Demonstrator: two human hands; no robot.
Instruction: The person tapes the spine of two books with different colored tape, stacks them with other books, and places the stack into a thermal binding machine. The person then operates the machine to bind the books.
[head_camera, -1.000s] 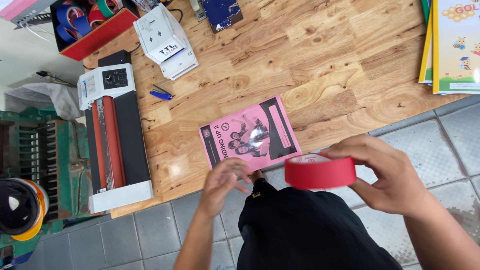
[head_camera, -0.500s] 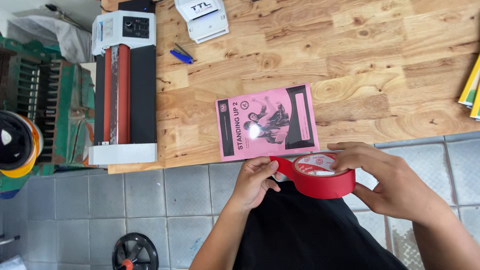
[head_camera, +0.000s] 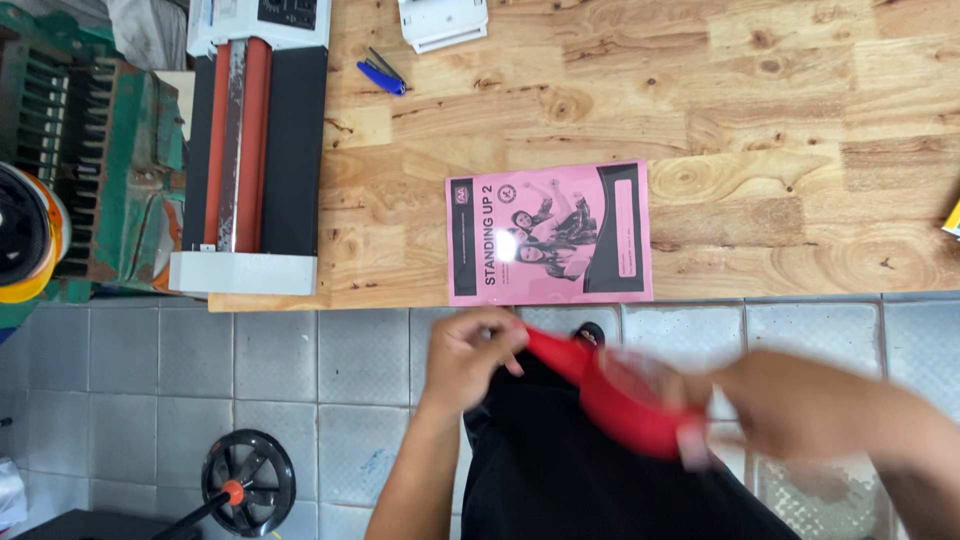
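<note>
right hand (head_camera: 800, 405): motion-blurred | red tape roll (head_camera: 630, 405): blurred | yellow object (head_camera: 952, 220): cut by edge

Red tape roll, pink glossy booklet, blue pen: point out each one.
Red tape roll (head_camera: 625, 405), head view, blurred outer band between the hands.
Pink glossy booklet (head_camera: 549, 233), head view, middle of its cover.
Blue pen (head_camera: 381, 78), head view, middle of its barrel.

The person wears black clothing below the waist; both forearms and hands (head_camera: 470, 355) are bare.
</note>
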